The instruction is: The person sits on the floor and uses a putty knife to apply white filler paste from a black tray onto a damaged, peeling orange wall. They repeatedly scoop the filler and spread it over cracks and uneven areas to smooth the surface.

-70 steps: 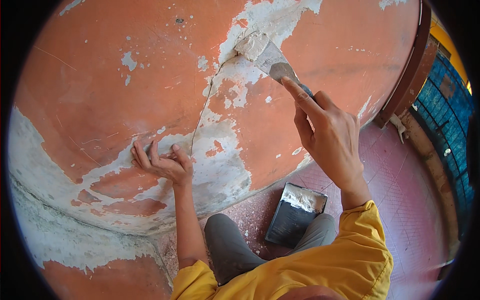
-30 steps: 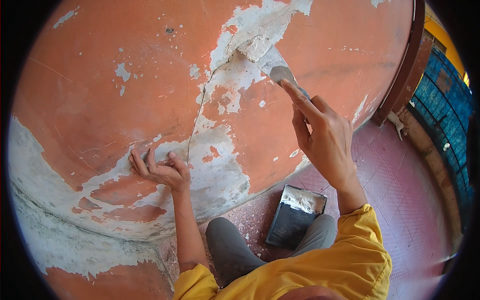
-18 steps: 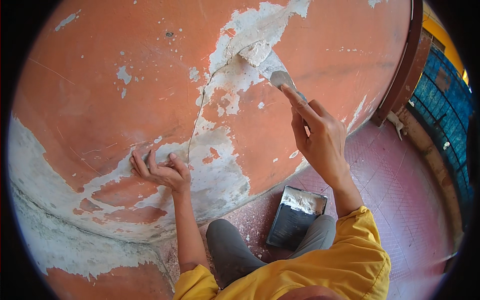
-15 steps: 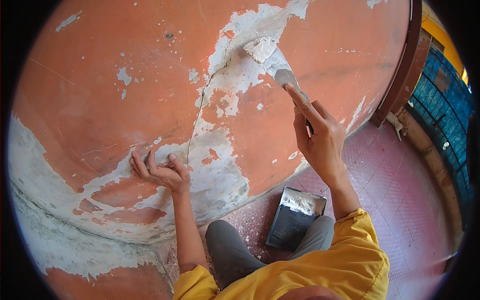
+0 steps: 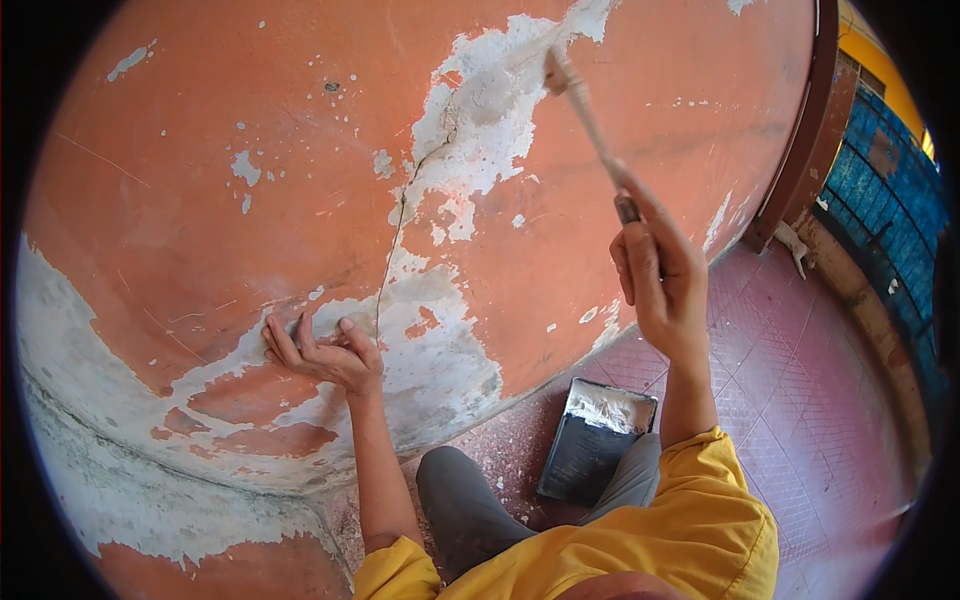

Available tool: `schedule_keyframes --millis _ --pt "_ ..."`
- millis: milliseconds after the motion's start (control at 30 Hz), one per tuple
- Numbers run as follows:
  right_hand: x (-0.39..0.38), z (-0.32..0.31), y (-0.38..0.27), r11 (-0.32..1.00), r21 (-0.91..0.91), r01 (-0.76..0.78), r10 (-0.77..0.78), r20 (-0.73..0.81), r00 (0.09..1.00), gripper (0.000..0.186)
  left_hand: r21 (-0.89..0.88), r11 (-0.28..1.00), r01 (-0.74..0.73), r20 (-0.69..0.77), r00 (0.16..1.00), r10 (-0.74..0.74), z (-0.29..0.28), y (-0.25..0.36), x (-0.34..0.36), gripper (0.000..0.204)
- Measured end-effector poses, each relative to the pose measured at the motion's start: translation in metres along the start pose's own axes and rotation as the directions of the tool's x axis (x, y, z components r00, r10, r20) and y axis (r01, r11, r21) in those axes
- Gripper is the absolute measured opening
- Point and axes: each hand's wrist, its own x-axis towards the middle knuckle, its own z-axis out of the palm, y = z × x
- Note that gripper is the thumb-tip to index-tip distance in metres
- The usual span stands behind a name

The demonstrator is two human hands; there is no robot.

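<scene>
My right hand (image 5: 665, 270) grips the handle of a putty knife (image 5: 590, 120). Its blade is seen nearly edge-on, with a lump of off-white filler at the tip, close to the upper part of a bare pale patch (image 5: 490, 100) on the wall. Whether the filler touches the wall I cannot tell. Lower and to the left, my left hand (image 5: 335, 355) rests against the orange wall (image 5: 270, 200), fingers apart and bent, holding nothing. Beside it a thin dark crack (image 5: 392, 240) climbs through the peeled paint toward the patch.
Near my knees (image 5: 455, 510) a black tray (image 5: 585, 460) with white filler at its far end sits on the reddish tiled floor (image 5: 770, 400). A pale cat-like shape (image 5: 793, 245) lies by the far post. Blue-covered railing (image 5: 880, 190) runs along the right.
My right hand has turned the putty knife from showing its flat blade to edge-on, shifting its tip up and right. My left hand stays nearly in place.
</scene>
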Motion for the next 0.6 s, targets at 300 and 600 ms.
schedule_keyframes --millis 300,600 --pt "0.025 0.049 0.082 0.978 0.015 0.206 -0.197 -0.221 0.955 0.032 0.001 1.0 -0.007 -0.022 1.0 0.007 0.004 0.008 0.008 0.038" --pt "0.028 0.0 0.022 0.972 -0.235 0.023 -0.068 -0.184 0.981 0.027 0.031 0.999 -0.035 -0.004 0.999 0.035 0.001 0.004 0.005 0.04"
